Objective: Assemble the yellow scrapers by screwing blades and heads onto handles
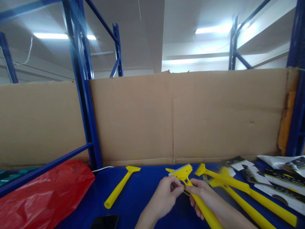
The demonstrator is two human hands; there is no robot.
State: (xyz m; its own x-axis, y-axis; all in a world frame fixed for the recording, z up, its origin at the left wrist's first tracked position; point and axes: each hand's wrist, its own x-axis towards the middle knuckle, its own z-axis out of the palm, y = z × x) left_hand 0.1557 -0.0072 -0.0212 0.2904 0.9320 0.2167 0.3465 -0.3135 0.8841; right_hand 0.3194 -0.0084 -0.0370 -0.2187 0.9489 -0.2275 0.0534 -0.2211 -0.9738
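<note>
The yellow scraper (199, 198) is over the middle of the tabletop (143, 184), head toward the back edge; its handling looks unfinished. Another scraper (119, 188) lies unheld toward the left edge. The left hand's (164, 196) fingers pinch the neck; the right hand's (209, 194) curl around the handle.

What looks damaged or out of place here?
The brown cardboard panel looks worn: its top edge is ragged near the middle seam, and its right edge looks torn beside the blue metal post. Nothing looks spilled.
</note>
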